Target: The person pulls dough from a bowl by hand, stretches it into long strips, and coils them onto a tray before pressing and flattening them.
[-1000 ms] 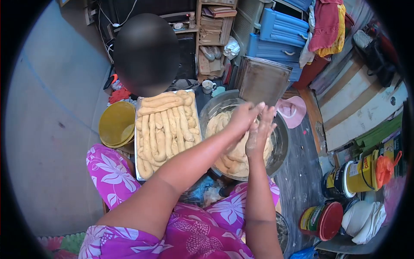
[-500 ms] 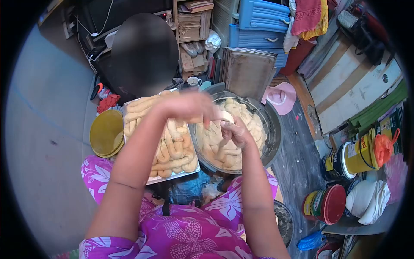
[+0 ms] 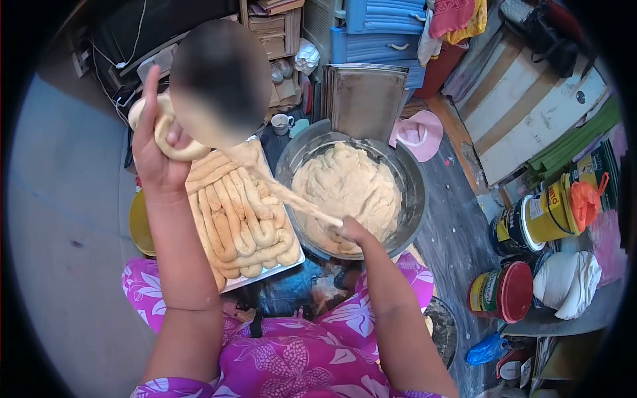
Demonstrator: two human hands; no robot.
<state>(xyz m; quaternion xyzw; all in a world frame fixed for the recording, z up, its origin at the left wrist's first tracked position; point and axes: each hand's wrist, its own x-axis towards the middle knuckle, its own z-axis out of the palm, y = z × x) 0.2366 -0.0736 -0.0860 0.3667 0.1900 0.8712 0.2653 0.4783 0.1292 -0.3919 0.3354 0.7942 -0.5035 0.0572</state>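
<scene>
My left hand (image 3: 159, 159) is raised at the left with a loop of pale dough rope (image 3: 302, 202) wrapped round it. The rope runs slantwise down to my right hand (image 3: 355, 232), whose fingers are closed on its lower end above the basin's near side. A dark blurred patch covers part of the rope near my left hand. Beneath the rope, a big mass of dough (image 3: 348, 186) fills much of the dark round basin (image 3: 419, 205). To its left, thick dough ropes (image 3: 222, 212) lie packed side by side on a white-edged tray (image 3: 269, 270).
Dark baking trays (image 3: 366, 99) stand upright behind the basin. A mug (image 3: 282, 123) and a pink cap (image 3: 419, 134) lie near it. Yellow tubs (image 3: 141, 225) sit left of the tray. Several buckets, including a red-lidded one (image 3: 515, 292), stand at the right.
My left hand has moved up and left, away from my right hand, drawing the dough rope out between them. My right hand has dropped slightly. The view has shifted a little.
</scene>
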